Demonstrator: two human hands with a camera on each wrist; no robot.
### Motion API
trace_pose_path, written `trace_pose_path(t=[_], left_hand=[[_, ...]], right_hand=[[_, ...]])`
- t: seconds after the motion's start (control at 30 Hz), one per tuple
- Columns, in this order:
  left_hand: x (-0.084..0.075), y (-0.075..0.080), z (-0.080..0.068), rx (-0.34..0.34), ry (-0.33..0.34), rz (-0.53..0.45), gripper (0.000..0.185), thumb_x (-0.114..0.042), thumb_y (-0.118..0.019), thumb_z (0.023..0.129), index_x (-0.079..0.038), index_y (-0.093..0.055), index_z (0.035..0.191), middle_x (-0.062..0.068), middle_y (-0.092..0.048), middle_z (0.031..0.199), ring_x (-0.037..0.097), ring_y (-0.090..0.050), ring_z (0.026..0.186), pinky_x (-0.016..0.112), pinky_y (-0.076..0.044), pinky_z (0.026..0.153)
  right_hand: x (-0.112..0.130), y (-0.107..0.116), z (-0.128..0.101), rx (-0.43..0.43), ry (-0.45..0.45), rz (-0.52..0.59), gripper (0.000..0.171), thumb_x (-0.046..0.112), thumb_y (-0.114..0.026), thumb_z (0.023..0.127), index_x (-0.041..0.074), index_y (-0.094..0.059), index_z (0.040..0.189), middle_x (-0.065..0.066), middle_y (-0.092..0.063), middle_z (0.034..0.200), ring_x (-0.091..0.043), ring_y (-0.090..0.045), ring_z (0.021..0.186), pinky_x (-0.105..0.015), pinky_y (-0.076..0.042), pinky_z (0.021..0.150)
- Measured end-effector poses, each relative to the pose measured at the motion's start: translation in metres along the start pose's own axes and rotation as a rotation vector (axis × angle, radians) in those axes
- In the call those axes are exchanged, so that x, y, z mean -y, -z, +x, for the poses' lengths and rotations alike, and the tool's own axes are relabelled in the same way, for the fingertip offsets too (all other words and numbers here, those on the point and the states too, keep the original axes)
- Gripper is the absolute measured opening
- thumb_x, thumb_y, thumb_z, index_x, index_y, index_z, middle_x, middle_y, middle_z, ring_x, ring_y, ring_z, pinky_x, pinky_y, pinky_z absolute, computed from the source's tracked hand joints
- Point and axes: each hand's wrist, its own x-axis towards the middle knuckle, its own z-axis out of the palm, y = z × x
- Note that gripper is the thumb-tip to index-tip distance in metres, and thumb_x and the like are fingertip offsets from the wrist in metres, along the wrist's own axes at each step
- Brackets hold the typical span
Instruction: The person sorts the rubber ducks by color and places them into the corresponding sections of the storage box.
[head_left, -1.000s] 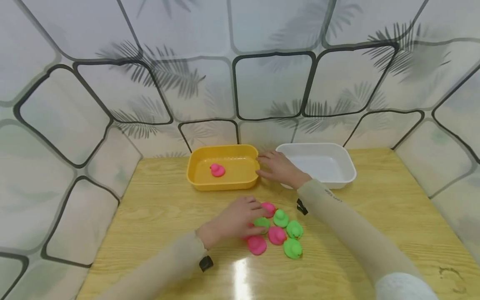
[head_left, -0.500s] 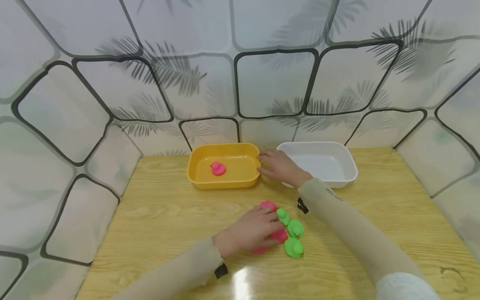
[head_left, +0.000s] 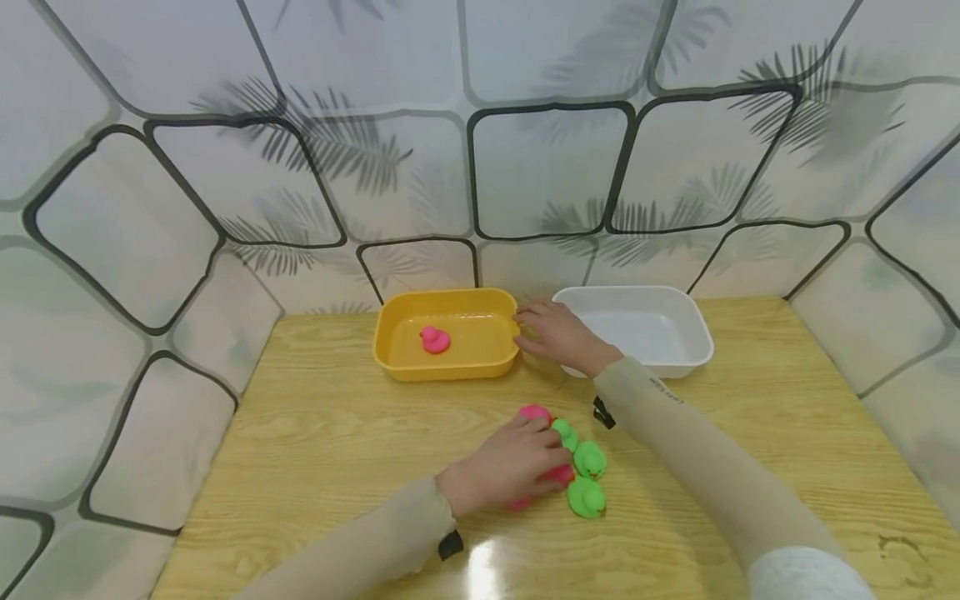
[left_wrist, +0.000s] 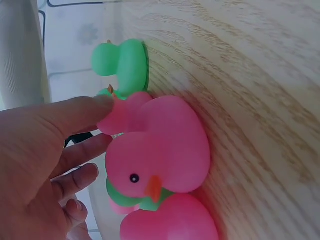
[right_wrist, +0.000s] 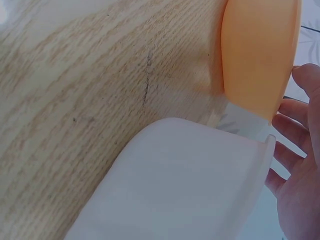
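A cluster of small rubber ducks lies on the wooden table. My left hand point(head_left: 517, 458) lies over it with fingers stretched. In the left wrist view, the left hand point(left_wrist: 75, 145) has its index fingertip touching a pink duck point(left_wrist: 165, 150). A green duck point(left_wrist: 125, 62) sits beyond it and another pink one point(left_wrist: 170, 220) nearer. Three green ducks point(head_left: 589, 459) and a pink duck point(head_left: 535, 412) show beside the hand. My right hand point(head_left: 555, 333) rests flat between the yellow tub point(head_left: 450, 368) and the white tub point(head_left: 675, 360), fingers at the yellow rim. One pink duck point(head_left: 434, 339) sits in the yellow tub.
The white tub point(right_wrist: 175, 185) and yellow tub point(right_wrist: 260, 50) stand side by side at the table's back edge, close to a patterned wall. Patterned panels also close in the left and right sides. Bare wood lies left of the ducks.
My left hand has slid right and nearer over the duck cluster, covering the pink ones. The ducks have shifted slightly. The right hand has stayed put.
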Motion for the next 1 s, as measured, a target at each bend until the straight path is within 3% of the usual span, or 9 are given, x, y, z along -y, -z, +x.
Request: trace_pose_path(t=[0.33,0.57,0.8,1.0], left_hand=[[-0.002,-0.007,0.003,-0.008,-0.001,0.055,0.022,-0.043,-0.066,0.102,-0.026,-0.073,0.114,-0.010,-0.070,0.108,0.013,-0.058,0.107,0.030,-0.045,0.101],[-0.003,-0.007,0.001,-0.022,0.019,0.016,0.023,-0.045,-0.066,0.102,-0.026,-0.073,0.112,-0.010,-0.069,0.107,0.013,-0.057,0.105,0.029,-0.046,0.097],[0.000,0.008,-0.005,-0.063,0.035,-0.095,0.026,-0.044,-0.068,0.101,-0.024,-0.073,0.117,-0.008,-0.070,0.116,0.014,-0.058,0.114,0.032,-0.045,0.106],[0.004,0.021,-0.017,-0.088,0.063,-0.126,0.029,-0.043,-0.070,0.100,-0.024,-0.073,0.121,-0.007,-0.071,0.118,0.015,-0.059,0.119,0.032,-0.047,0.103]], right_hand=[[0.002,0.001,0.000,-0.016,0.024,0.003,0.040,0.025,-0.069,0.101,-0.004,-0.068,0.129,-0.019,-0.064,0.133,-0.039,-0.056,0.127,-0.057,-0.043,0.109],[0.003,0.001,0.001,-0.016,0.027,-0.010,0.039,0.025,-0.069,0.102,-0.003,-0.068,0.129,-0.019,-0.065,0.133,-0.039,-0.057,0.127,-0.056,-0.044,0.109],[0.001,0.001,0.001,0.007,-0.003,-0.009,0.040,0.029,-0.068,0.102,0.000,-0.068,0.131,-0.016,-0.064,0.136,-0.038,-0.054,0.131,-0.059,-0.042,0.109],[0.002,0.000,-0.002,0.022,-0.018,-0.040,0.044,0.031,-0.065,0.104,0.001,-0.064,0.137,-0.016,-0.061,0.140,-0.038,-0.052,0.131,-0.059,-0.040,0.111]])
